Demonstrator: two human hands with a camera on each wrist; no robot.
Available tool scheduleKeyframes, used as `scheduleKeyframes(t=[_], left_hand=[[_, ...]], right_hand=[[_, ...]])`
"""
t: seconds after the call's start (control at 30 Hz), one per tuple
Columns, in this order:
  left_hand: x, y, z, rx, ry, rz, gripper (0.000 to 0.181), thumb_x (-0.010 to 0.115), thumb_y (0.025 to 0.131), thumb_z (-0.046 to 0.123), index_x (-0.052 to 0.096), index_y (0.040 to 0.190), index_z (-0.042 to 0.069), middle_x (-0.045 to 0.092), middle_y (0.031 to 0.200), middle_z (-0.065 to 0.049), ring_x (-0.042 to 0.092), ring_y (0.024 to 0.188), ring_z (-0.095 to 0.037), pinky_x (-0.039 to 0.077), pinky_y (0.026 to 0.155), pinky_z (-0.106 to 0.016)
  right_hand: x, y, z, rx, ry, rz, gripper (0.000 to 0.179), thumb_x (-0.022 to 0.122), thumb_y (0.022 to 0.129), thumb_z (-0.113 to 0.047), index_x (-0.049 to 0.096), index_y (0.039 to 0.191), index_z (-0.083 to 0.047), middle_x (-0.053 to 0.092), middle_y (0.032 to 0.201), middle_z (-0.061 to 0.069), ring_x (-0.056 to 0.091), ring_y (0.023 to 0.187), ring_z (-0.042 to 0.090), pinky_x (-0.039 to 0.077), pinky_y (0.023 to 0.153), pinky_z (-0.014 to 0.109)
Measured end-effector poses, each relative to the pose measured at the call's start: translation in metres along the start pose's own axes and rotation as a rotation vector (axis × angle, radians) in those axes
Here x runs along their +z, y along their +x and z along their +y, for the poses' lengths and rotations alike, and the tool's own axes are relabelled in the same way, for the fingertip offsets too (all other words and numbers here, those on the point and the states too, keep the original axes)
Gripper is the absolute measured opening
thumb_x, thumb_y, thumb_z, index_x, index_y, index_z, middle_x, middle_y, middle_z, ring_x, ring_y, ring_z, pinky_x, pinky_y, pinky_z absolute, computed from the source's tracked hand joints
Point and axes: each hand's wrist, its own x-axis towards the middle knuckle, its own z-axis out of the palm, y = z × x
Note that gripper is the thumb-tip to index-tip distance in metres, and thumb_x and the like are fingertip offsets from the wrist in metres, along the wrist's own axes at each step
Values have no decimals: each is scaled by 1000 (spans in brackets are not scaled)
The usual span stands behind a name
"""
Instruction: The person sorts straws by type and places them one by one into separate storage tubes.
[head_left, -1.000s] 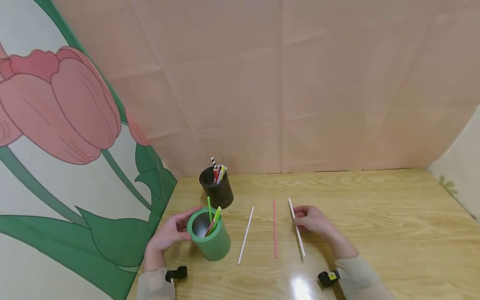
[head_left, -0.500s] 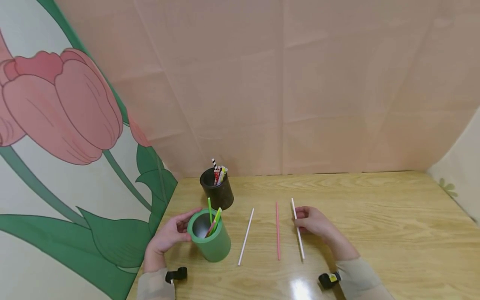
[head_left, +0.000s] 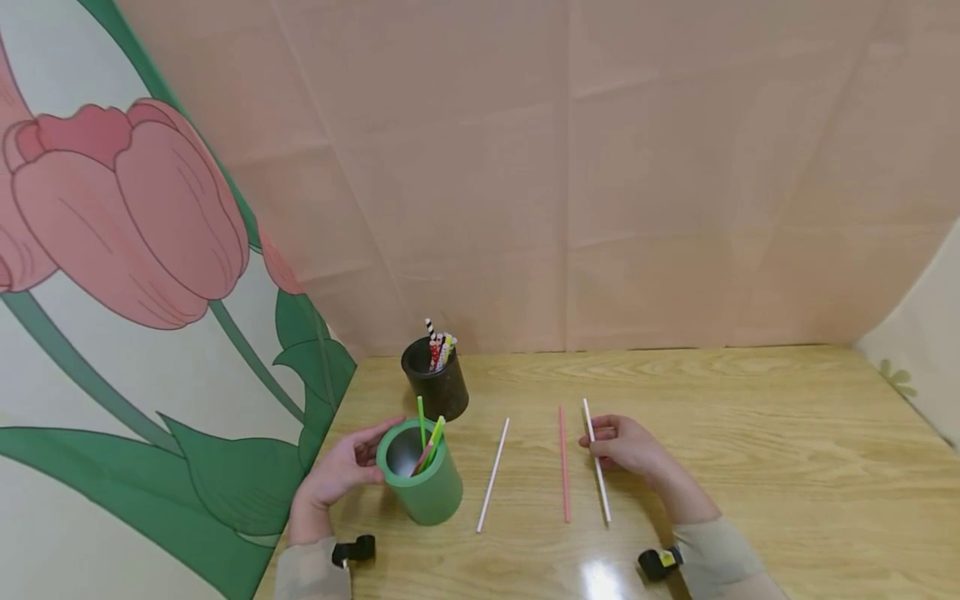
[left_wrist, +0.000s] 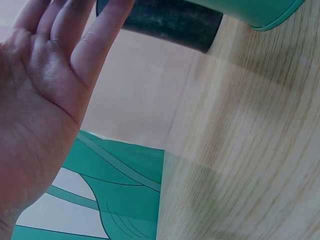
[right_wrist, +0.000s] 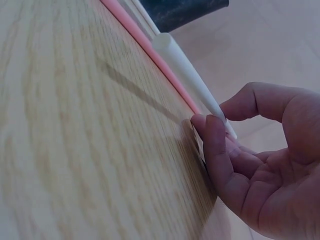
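Observation:
My left hand holds the side of a green cup, thumb in front and index finger along the back of the rim. Green, yellow-green and pink straws lean inside it. Between thumb and fingertips, my right hand pinches a white straw, tilted with its near end off the table in the right wrist view. Just left of it lies a pink straw, close to the right fingertips; whether they touch it I cannot tell. A second white straw lies between the cup and the pink straw.
Behind the green cup stands a black cup with several patterned straws. The wooden table meets a pinkish cloth backdrop at its far edge. A tulip-printed panel borders the left side.
The pink straw has shifted right, towards the white straw in my right hand. The right fingertips now reach farther left past that white straw. My left hand stays on the green cup.

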Motion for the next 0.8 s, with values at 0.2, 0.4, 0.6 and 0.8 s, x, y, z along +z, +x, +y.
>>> scheduleKeyframes(t=[0.2,0.4,0.6,0.8], left_hand=[[3,0,2,0,0,-6,95,84,95,32,32,162,-10,61,153,1,63,130,-16,55,99,-31],[3,-1,3,0,6,2,95,84,94,33,32,161,-11,61,153,2,63,131,-16,55,100,-31],[2,-1,3,4,7,4,92,84,94,33,36,163,-6,60,154,0,62,133,-17,55,101,-32],[3,0,4,2,-2,0,93,85,94,31,35,162,-9,59,155,-1,61,133,-17,55,101,-31]], right_hand=[[0,-1,0,5,1,-9,56,68,94,3,43,142,18,74,119,22,71,97,25,62,81,37],[0,-2,0,7,0,-7,55,68,94,3,44,141,17,75,118,21,69,94,22,61,78,35],[-1,-1,1,0,13,-15,56,66,93,3,43,142,18,73,119,23,69,93,21,61,76,34],[-4,-2,1,-4,33,-21,58,67,94,3,41,143,18,71,122,27,70,96,23,61,76,34]])
